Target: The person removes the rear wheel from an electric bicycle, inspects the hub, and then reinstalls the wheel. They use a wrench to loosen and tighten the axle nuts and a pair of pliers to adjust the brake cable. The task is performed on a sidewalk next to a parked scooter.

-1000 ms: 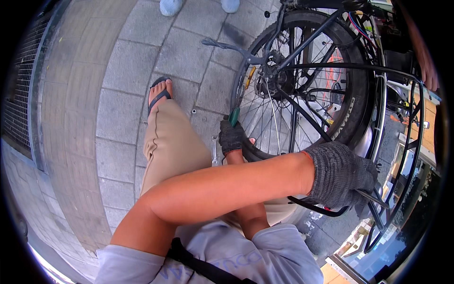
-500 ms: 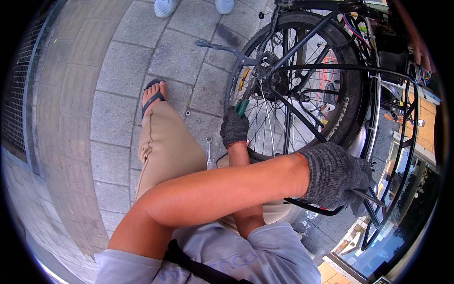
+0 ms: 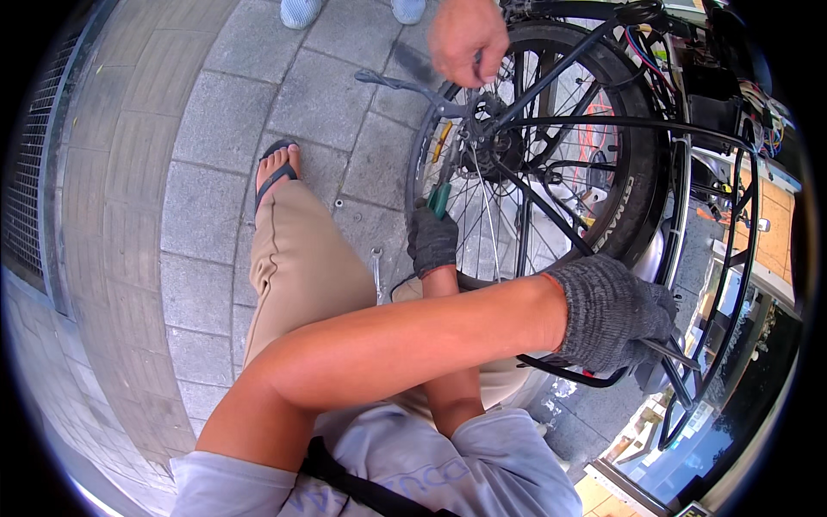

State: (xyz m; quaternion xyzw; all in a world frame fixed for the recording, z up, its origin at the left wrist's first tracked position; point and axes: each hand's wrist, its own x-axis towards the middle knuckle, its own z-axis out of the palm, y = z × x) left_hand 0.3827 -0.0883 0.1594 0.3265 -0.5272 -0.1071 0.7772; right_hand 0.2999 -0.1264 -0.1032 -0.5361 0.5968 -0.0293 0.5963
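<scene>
My arms cross, so my left hand (image 3: pixel 607 314), in a dark grey knit glove, is on the right. Its fingers close round a bar of the black tubular rack (image 3: pixel 755 194); a grey metal end sticks out beyond them. Lower left of the hub, my right hand (image 3: pixel 432 241), gloved too, grips green-handled pliers (image 3: pixel 438 200). Their jaws point up toward the hub (image 3: pixel 500 146) of the bicycle wheel (image 3: pixel 637 185), which carries a yellow reflector (image 3: pixel 443 142). Another person's bare hand (image 3: pixel 469 43) hovers above the hub with its fingers bent.
A wrench (image 3: pixel 376 267) and a small nut (image 3: pixel 338 204) lie on the grey paving by my knee. From the hub a grey metal arm (image 3: pixel 401 84) juts left. Loose coloured wires (image 3: pixel 769 129) hang at the far right. Another person's light blue shoes (image 3: pixel 301 12) stand at the top.
The other person's bare hand has come in at the top, over the wheel. My right hand and the pliers have shifted very slightly; my left hand stays on the rack.
</scene>
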